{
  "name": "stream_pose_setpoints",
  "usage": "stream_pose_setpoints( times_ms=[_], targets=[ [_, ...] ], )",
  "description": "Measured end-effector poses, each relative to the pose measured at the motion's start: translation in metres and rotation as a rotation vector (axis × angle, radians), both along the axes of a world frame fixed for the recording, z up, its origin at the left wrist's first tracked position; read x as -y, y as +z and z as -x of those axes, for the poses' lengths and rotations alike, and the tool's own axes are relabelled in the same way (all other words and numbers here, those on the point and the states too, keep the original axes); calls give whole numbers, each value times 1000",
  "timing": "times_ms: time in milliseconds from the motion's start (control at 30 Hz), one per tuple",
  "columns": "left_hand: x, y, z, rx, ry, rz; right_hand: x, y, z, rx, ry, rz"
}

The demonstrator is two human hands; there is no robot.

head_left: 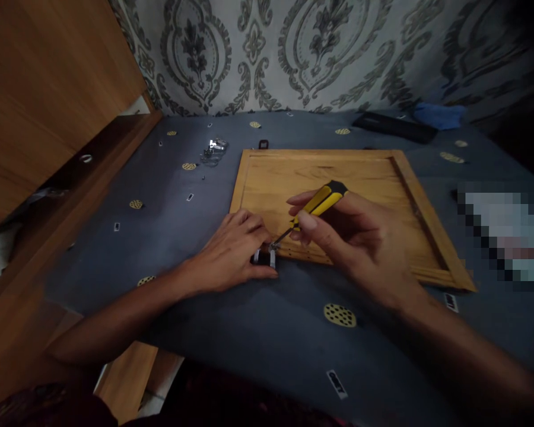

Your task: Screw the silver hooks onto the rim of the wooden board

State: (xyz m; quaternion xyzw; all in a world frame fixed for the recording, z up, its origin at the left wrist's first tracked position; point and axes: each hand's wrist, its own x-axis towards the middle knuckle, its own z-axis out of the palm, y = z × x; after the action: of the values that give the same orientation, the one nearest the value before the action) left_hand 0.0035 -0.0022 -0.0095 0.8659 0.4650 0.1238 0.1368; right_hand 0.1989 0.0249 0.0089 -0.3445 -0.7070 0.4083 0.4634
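We hold our left hand (237, 246) palm down, thumb (263, 272) straight, our right hand (367, 240) curled, forearms (145, 307) angled inward.

You count one screwdriver (324, 200), one wooden panel (293, 169), one metal fitting (273, 257), one black case (394, 127), one blue cloth (440, 115), one square loop (263, 141) and one clear packet (215, 151); any pieces inside are too small to count.

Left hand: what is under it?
Under the left hand, part of a metal fitting shows at the near edge of the wooden panel; the hand covers the rest.
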Motion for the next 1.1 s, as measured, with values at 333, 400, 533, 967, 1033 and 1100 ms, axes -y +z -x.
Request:
stream_pose_setpoints(
  times_ms=[333, 400, 533, 967, 1033, 1100],
  targets=[
    [0, -1, 1, -4, -8, -22, -1, -1, 1, -58, -14, -57],
    [1, -1, 2, -12, -5, -28, 3, 3, 2, -69, -96, -47],
    [1, -3, 2, -12, -6, -41, 8, 8, 3, -63, -183, -64],
    [1, -1, 1, 2, -11, -33, 2, -8, 0, -10, -125, -69],
    [1, -1, 1, -2, -9, -30, 2, -9, 0, -18, -119, -69],
    [1, -2, 1, -4, -4, -31, 3, -9, 0, -33, -114, -75]
  ],
)
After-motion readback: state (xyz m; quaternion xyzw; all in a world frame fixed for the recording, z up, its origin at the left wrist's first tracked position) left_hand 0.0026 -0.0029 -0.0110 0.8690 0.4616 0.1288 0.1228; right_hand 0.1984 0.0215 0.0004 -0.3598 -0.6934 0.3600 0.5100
